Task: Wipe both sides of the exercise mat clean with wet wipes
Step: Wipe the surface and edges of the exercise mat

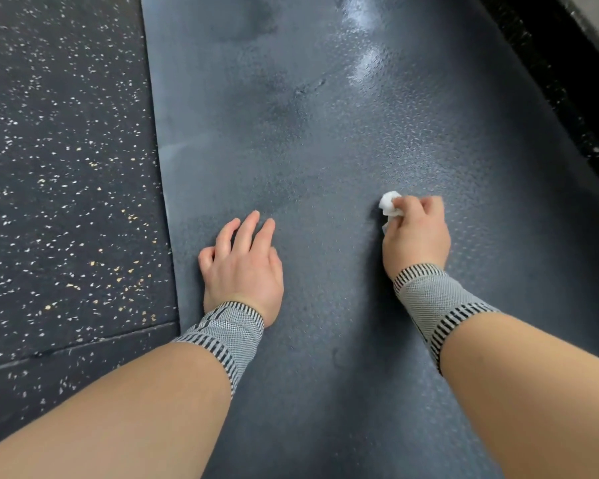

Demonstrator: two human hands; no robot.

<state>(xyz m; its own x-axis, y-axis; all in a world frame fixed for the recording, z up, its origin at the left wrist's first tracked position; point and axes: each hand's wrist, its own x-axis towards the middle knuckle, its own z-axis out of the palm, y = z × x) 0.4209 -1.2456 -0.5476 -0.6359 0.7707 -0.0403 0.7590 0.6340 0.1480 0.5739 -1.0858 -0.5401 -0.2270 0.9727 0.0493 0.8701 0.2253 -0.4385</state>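
A dark grey-blue textured exercise mat (325, 133) lies flat on the floor and runs away from me. Wet, shiny streaks show on its far right part. My right hand (417, 233) grips a crumpled white wet wipe (389, 203) and holds it down on the mat at the right. My left hand (242, 264) rests on the mat near its left edge, fingers spread and slightly bent, holding nothing. Both wrists wear grey knitted bands with black stripes.
Black rubber floor with white and yellow flecks (66, 167) lies to the left of the mat, with a seam near the bottom left. A black strip of floor and a pale wall base (595, 22) run along the mat's right side.
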